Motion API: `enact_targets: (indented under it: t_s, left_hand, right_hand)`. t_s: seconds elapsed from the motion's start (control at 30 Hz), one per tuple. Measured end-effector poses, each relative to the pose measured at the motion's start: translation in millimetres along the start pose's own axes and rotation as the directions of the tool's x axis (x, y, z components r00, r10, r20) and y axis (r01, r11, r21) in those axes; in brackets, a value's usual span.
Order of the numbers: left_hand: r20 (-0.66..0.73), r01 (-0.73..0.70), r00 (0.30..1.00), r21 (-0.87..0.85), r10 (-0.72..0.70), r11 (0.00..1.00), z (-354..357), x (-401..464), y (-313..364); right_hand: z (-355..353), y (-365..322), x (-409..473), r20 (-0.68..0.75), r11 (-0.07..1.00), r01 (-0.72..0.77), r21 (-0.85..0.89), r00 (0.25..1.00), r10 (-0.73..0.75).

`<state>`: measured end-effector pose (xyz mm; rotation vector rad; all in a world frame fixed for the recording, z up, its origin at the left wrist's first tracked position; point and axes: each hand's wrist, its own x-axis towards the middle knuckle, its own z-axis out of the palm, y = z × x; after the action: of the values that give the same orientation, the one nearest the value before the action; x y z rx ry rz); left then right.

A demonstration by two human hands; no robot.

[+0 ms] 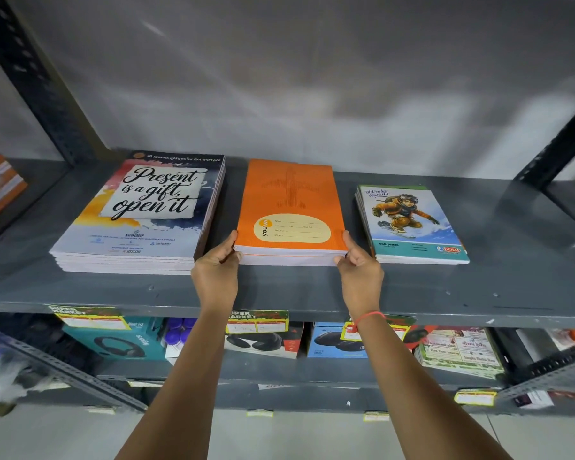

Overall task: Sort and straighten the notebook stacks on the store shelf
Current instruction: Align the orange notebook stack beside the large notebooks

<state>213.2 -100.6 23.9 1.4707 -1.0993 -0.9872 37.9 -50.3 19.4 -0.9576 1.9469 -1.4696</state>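
Observation:
Three notebook stacks lie on the grey metal shelf (pixel 279 290). In the middle is an orange notebook stack (pixel 291 200) with a round name label. My left hand (pixel 218 270) grips its near left corner, thumb on top. My right hand (pixel 359 270) grips its near right corner the same way. To the left lies a taller stack of "Present is a gift, open it" notebooks (pixel 140 214). To the right sits a smaller stack of blue cartoon-cover notebooks (pixel 409 224), slightly fanned at its left edge.
Dark slotted uprights (pixel 37 81) frame the shelf at both sides. An orange stack (pixel 0 184) shows at the far left edge. The lower shelf holds boxed headphones (pixel 120 343), price tags (pixel 256 322) and printed sheets (pixel 458 351).

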Motion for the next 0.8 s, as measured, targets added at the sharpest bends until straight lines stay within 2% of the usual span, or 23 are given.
enact_targets:
  t_s: [0.2, 0.43, 0.8]
  left_hand:
    - [0.006, -0.028, 1.0, 0.032, 0.028, 0.999, -1.8, -0.4, 0.2]
    - [0.061, -0.125, 0.991, 0.16, 0.117, 0.979, -4.2, -3.8, 1.3]
    - [-0.018, -0.126, 0.991, 0.221, 0.133, 0.967, -0.8, -5.8, 2.8]
  right_hand:
    - [2.1, 0.0, 0.7, -0.024, 1.0, 0.014, -0.024, 1.0, -0.015]
    - [0.9, 2.9, 0.8, -0.004, 0.997, 0.033, -0.07, 0.999, -0.034]
    - [4.8, 5.8, 1.7, -0.038, 0.987, 0.06, -0.149, 0.997, -0.067]
